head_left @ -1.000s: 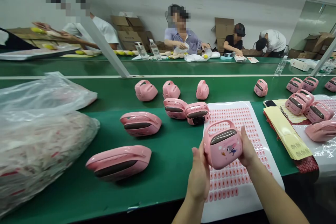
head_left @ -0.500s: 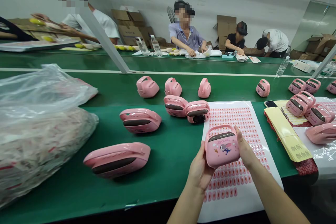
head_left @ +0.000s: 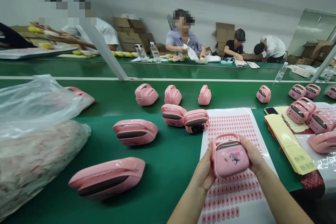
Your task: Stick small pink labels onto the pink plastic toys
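Observation:
Between my two hands is a small pink plastic case with a carry handle [head_left: 231,159], a dark strip near its top and a cartoon figure printed on the front. My left hand [head_left: 207,168] is closed around its left side, and my right hand [head_left: 252,154] grips its right side. The case is held above a white sheet of small pink oval stickers [head_left: 252,208]. Just beyond the sheet's left edge stand two similar pink cases [head_left: 196,120], touching each other. Two more, a nearer pink case [head_left: 109,178] and a farther pink case [head_left: 135,132], are to the left.
A clear plastic bag [head_left: 39,161] bulges at the left. Yellow paper [head_left: 291,143], a phone [head_left: 271,111] and several pink cases [head_left: 300,110] lie at the right. A slanted metal post [head_left: 105,49] rises from the bench. Co-workers sit across the green belt [head_left: 231,89].
The held case has shifted slightly right and down in the view, with both hands still on it. The view has tilted a little upward. A co-worker opposite has lifted white material.

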Motion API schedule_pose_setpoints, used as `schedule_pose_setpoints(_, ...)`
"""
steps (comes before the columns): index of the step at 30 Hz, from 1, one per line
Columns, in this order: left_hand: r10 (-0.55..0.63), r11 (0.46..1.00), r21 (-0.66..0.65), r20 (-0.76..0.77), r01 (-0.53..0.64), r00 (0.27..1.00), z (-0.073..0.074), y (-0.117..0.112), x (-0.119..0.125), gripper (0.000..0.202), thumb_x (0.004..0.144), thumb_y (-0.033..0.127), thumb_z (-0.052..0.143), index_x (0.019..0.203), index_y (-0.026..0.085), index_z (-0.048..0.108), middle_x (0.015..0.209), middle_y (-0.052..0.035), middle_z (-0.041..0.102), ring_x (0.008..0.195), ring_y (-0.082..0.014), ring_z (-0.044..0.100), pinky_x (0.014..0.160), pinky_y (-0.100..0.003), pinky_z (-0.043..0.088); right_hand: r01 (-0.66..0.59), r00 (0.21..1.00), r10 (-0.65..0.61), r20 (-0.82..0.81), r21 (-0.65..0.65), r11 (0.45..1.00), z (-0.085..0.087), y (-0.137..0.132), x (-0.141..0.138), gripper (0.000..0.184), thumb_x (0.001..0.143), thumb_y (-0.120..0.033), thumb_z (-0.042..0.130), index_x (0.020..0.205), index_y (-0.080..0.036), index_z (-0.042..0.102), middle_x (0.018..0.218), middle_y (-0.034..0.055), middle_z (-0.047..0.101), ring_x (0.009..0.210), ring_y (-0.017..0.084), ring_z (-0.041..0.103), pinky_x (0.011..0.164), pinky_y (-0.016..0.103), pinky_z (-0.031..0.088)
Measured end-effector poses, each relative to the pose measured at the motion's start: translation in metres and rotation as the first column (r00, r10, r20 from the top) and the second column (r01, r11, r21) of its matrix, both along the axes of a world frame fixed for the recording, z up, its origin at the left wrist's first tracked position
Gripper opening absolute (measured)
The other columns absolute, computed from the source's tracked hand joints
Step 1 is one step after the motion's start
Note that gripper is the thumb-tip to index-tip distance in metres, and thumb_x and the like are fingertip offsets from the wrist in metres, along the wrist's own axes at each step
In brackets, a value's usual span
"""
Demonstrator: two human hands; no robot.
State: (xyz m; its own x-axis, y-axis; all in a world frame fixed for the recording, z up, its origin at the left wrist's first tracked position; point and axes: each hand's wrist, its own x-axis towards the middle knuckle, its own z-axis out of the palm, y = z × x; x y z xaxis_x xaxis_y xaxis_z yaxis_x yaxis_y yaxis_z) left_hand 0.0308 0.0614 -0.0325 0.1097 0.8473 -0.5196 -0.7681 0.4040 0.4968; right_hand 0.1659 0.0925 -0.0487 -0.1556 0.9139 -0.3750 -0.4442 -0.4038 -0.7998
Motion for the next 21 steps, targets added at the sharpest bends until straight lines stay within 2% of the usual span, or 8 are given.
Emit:
schedule_pose_setpoints(2,-0.130,0.991,0.040,-0.013,0.130,0.991,-0.008,0.009,0.001,0.027,0.085,0.039,0.059,0.081,0.013,0.065,0.072,-0.0092,0.072,0.075,-0.0253,0.069,0.076,-0.037,0.052,-0.014,0.999,0.011,0.039,0.067,0.998,0.005,0.008,0.009,0.068,0.057,-0.040,0.081,0.116,-0.019,0.055,0.078,0.0039,0.073,0.071,0.021,0.068,0.067,0.032,0.050)
schedule_pose_setpoints(4,-0.174,0.983,0.055,-0.061,0.177,0.983,-0.017,0.022,0.003,0.026,0.081,0.040,0.064,0.075,0.014,0.064,0.067,-0.0067,0.070,0.067,-0.0231,0.068,0.071,-0.035,0.052,-0.036,0.996,0.025,0.085,0.123,0.992,0.011,0.017,0.015,0.082,0.055,-0.038,0.082,0.126,-0.017,0.046,0.066,0.0006,0.069,0.060,0.019,0.065,0.061,0.029,0.046)
schedule_pose_setpoints(8,-0.094,0.983,0.144,-0.158,0.117,0.983,-0.038,0.053,0.003,0.031,0.082,0.047,0.060,0.084,0.016,0.065,0.073,-0.0045,0.069,0.066,-0.0175,0.065,0.066,-0.028,0.049,-0.001,0.942,-0.115,0.316,0.344,0.939,0.025,0.046,0.017,0.076,0.060,-0.037,0.073,0.127,-0.017,0.042,0.055,-0.0070,0.058,0.051,0.014,0.054,0.054,0.025,0.039)
schedule_pose_setpoints(9,-0.070,0.980,0.169,-0.179,0.101,0.981,-0.043,0.059,0.003,0.032,0.081,0.048,0.061,0.085,0.017,0.065,0.075,-0.0036,0.068,0.067,-0.0164,0.064,0.067,-0.027,0.048,-0.023,0.889,-0.169,0.425,0.410,0.912,0.028,0.058,0.015,0.070,0.063,-0.034,0.069,0.126,-0.018,0.043,0.053,-0.0089,0.053,0.049,0.014,0.051,0.053,0.025,0.037)
schedule_pose_setpoints(11,-0.049,0.971,0.217,-0.213,0.096,0.976,-0.054,0.067,0.000,0.035,0.076,0.051,0.065,0.085,0.018,0.064,0.075,-0.0027,0.066,0.068,-0.0157,0.063,0.068,-0.028,0.048,-0.100,0.692,-0.297,0.657,0.496,0.863,0.037,0.089,0.009,0.058,0.066,-0.028,0.063,0.121,-0.020,0.047,0.053,-0.0096,0.047,0.051,0.015,0.048,0.056,0.027,0.037)
schedule_pose_setpoints(14,-0.094,0.943,0.288,-0.253,0.168,0.963,-0.069,0.069,-0.001,0.046,0.065,0.059,0.071,0.079,0.015,0.065,0.073,-0.0052,0.064,0.064,-0.0173,0.061,0.063,-0.030,0.046,-0.141,0.384,-0.442,0.811,0.525,0.839,0.052,0.150,-0.005,0.053,0.066,-0.021,0.059,0.118,-0.020,0.050,0.066,-0.0029,0.056,0.073,0.023,0.057,0.073,0.034,0.040)
schedule_pose_setpoints(17,-0.158,0.913,0.326,-0.271,0.245,0.950,-0.078,0.071,0.000,0.054,0.059,0.066,0.070,0.074,0.014,0.065,0.070,-0.0068,0.062,0.059,-0.0180,0.059,0.058,-0.031,0.044,-0.078,0.297,-0.488,0.821,0.530,0.844,0.061,0.216,-0.022,0.057,0.069,-0.020,0.055,0.125,-0.015,0.045,0.087,0.0071,0.062,0.099,0.030,0.054,0.085,0.040,0.036)
schedule_pose_setpoints(21,-0.194,0.901,0.335,-0.258,0.276,0.947,-0.084,0.075,0.000,0.055,0.062,0.069,0.066,0.078,0.016,0.064,0.072,-0.0057,0.062,0.062,-0.0183,0.059,0.061,-0.033,0.044,-0.017,0.282,-0.450,0.847,0.473,0.881,0.049,0.276,-0.036,0.067,0.076,-0.023,0.051,0.137,-0.007,0.029,0.095,0.0146,0.065,0.092,0.028,0.059,0.076,0.036,0.042)
